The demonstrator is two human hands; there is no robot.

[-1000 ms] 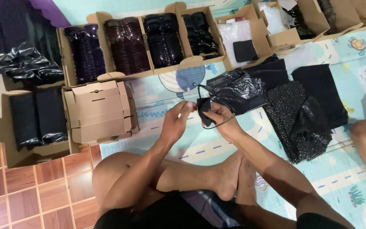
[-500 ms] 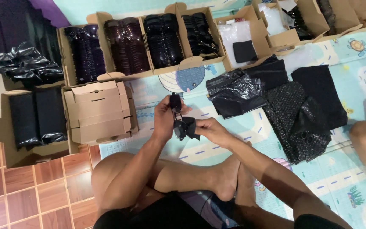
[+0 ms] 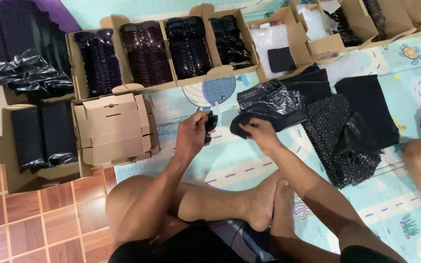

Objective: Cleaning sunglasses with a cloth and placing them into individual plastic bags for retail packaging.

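A patterned play mat (image 3: 249, 165) covers the floor. Left hand (image 3: 191, 134) is closed around a small black item (image 3: 210, 124). At its 3 o'clock, right hand (image 3: 259, 134) pinches a black pouch (image 3: 242, 124). Flat cardboard boxes (image 3: 113, 129) lie at 9 o'clock.

A small dark pair of folded sunglasses (image 3: 210, 125) stands roughly upright in the grip of the left hand (image 3: 192, 134), its lower end poking out beneath the fingers, held above the pastel play mat. Just to its right, apart from it, a soft black pouch (image 3: 242, 125) hangs limp and crumpled from the right hand (image 3: 260, 135), pinched at its top edge, close in front of a heap of black plastic bags.
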